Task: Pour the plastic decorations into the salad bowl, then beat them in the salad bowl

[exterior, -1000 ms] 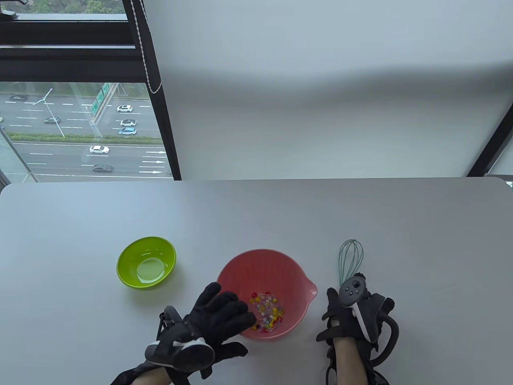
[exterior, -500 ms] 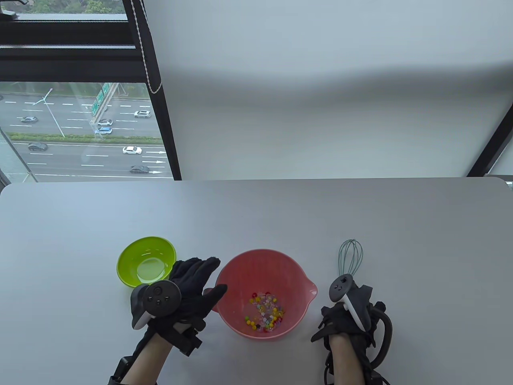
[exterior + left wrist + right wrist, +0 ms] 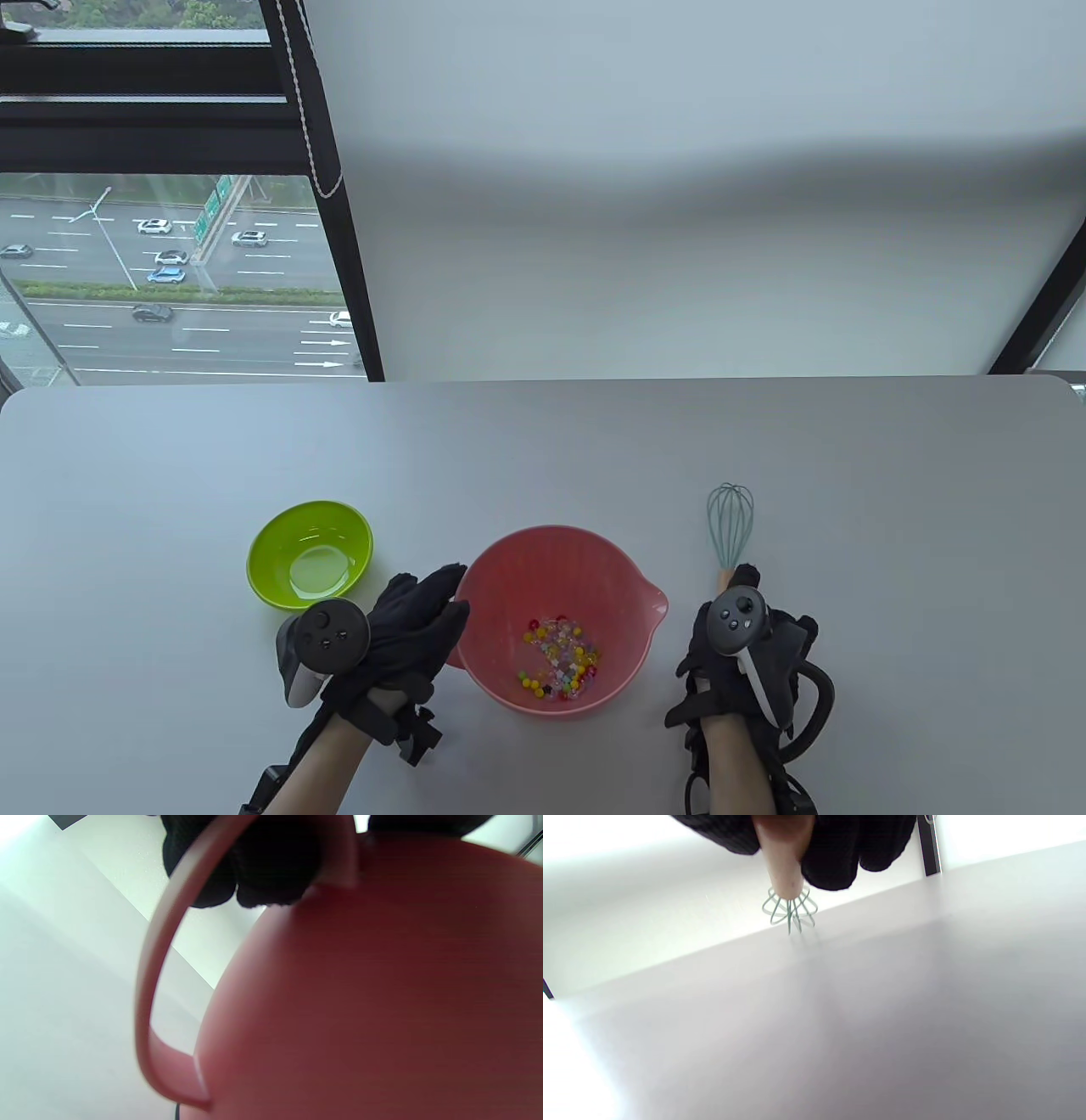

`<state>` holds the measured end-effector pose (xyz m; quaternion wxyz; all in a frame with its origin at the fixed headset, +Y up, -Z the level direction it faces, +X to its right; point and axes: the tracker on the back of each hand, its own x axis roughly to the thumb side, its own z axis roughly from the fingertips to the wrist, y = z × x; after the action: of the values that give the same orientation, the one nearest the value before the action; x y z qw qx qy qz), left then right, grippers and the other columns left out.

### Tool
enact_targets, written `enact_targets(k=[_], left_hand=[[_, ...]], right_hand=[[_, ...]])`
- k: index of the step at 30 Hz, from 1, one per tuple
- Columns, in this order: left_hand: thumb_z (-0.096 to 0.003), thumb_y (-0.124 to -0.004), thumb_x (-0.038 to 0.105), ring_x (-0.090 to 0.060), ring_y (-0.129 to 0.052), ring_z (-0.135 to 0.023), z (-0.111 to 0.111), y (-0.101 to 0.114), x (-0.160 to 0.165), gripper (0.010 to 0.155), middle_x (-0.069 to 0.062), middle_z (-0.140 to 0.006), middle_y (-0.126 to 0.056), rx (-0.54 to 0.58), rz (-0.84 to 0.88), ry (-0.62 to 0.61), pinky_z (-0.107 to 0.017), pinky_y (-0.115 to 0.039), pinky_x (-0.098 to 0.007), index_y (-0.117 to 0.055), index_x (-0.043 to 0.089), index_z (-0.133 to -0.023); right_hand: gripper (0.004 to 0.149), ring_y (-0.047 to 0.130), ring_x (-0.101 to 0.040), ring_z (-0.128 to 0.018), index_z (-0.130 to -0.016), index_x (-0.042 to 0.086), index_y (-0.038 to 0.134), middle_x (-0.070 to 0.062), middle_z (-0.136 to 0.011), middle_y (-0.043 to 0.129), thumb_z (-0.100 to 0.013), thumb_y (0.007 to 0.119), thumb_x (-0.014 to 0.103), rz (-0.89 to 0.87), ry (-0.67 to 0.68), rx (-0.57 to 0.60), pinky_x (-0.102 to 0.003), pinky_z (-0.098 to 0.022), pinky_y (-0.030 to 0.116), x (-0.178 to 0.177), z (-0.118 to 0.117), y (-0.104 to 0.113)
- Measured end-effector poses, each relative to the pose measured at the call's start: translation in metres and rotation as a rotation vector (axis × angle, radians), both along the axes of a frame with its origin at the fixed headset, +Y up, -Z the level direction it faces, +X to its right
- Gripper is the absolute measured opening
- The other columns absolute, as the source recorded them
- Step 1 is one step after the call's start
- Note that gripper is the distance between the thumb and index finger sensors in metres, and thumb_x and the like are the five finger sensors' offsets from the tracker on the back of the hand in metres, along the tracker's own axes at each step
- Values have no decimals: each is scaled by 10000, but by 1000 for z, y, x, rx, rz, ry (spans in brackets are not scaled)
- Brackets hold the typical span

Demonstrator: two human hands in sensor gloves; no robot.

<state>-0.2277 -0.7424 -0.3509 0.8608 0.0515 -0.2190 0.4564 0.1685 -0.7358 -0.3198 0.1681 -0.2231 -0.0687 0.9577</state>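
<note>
The pink salad bowl point(image 3: 564, 594) sits on the table point(image 3: 543, 450) with the plastic decorations point(image 3: 560, 660) heaped in its bottom; the left hand point(image 3: 407, 628) grasps the bowl's handle at its left rim, fingers curled round it; the right hand point(image 3: 738, 654), right of the bowl, clenches the whisk point(image 3: 730, 526) by its handle; 1 green bowl point(image 3: 310, 553) stands left of the salad bowl.

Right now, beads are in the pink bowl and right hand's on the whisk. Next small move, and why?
Probably carry the whisk left over the pink bowl. The right hand grips its handle, the beads already lie inside, the green bowl looks empty, and the left hand steadies the bowl's handle.
</note>
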Motion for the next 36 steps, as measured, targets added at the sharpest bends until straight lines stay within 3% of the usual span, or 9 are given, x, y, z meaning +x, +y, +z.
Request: enact_targets(k=[5,12,17,22,26,33,36], left_hand=[[-572,-626,614,-289,-878,-709,2,1,-1,692,65,-559,-925,17,-14,18,-785,-407,-593,-682,95,-1026],[-574,-621,612,-294,-873,-711,3,-2,-6,678,43,-552,-927,18,14,43,-785,-410,-592,-702,108,-1020],[-575,-603,628,-294,-869,-723,3,-3,-5,684,57,-561,-924,19,15,49,-785,-411,-592,-699,123,-1026],[-576,-594,635,-296,-866,-730,4,-3,-5,687,54,-565,-923,17,15,47,-785,-407,-593,-697,129,-1030],[-576,-589,641,-297,-863,-736,4,-3,-4,693,53,-568,-922,12,20,43,-786,-405,-593,-694,131,-1032],[-575,-586,644,-299,-863,-738,5,-3,-3,694,49,-568,-923,5,30,38,-784,-407,-594,-695,134,-1033],[-575,-582,646,-299,-863,-740,5,-3,-3,697,48,-570,-923,3,32,36,-784,-410,-594,-694,132,-1034]], right_hand=[[587,706,-232,-875,-1129,289,378,105,-819,822,-610,500,537,23,22,319,-531,-776,372,-1,13,14],[550,777,-134,-823,-1079,351,489,187,-724,863,-608,488,637,-136,73,685,-469,-786,478,-2,35,36],[496,761,-101,-858,-1018,415,555,224,-744,846,-600,493,674,-328,172,772,-457,-799,474,-1,40,43],[452,755,-92,-876,-970,446,592,243,-759,833,-596,509,684,-405,236,781,-461,-802,475,-3,42,50],[432,759,-103,-877,-960,447,617,232,-754,842,-603,521,670,-325,319,772,-471,-801,473,-14,43,55],[452,771,-123,-889,-976,441,629,227,-788,851,-593,541,666,64,465,778,-487,-796,479,-58,47,58],[596,756,-149,-929,-1086,434,462,210,-888,813,-565,584,697,132,518,735,-504,-800,472,-76,46,57]])
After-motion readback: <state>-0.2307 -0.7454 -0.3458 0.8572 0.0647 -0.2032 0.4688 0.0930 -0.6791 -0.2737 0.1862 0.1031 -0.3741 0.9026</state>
